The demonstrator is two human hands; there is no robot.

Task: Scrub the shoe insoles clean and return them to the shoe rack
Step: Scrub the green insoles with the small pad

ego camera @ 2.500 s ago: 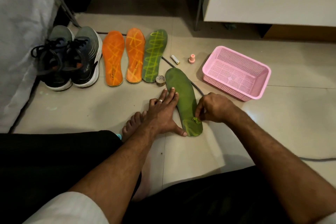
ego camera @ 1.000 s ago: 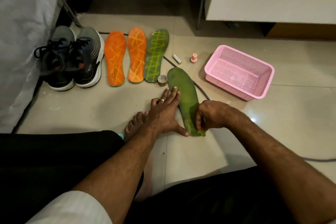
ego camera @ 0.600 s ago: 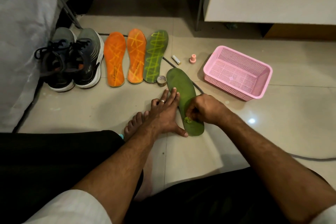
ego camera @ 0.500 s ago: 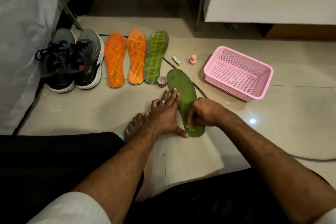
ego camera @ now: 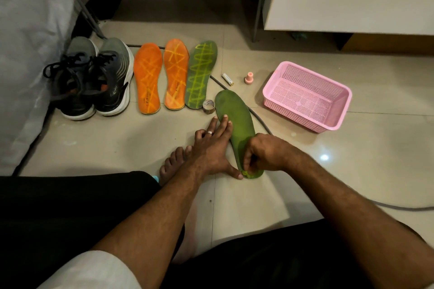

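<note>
A plain green insole (ego camera: 234,119) lies on the tiled floor, toe pointing away. My left hand (ego camera: 211,148) presses flat beside and on its left edge, fingers straight, thumb at the heel. My right hand (ego camera: 265,152) is curled at the heel end, pinching a small object hidden by the fingers. Yellow-green marks show on the heel under it. Two orange insoles (ego camera: 148,77) (ego camera: 176,73) and a second green insole (ego camera: 200,73), all crossed with yellow lines, lie in a row behind.
A pair of grey sneakers (ego camera: 94,77) stands left of the insoles. A tape roll (ego camera: 208,107), a small white cylinder (ego camera: 227,79), a pink cap (ego camera: 249,78) and a pink basket (ego camera: 296,116) lie nearby. A cable (ego camera: 260,119) runs under the insole. My bare foot (ego camera: 173,164) rests by my left hand.
My right hand has rubbed back and forth over the heel of the green insole and now sits at its near tip. My left hand has stayed pressed in place.
</note>
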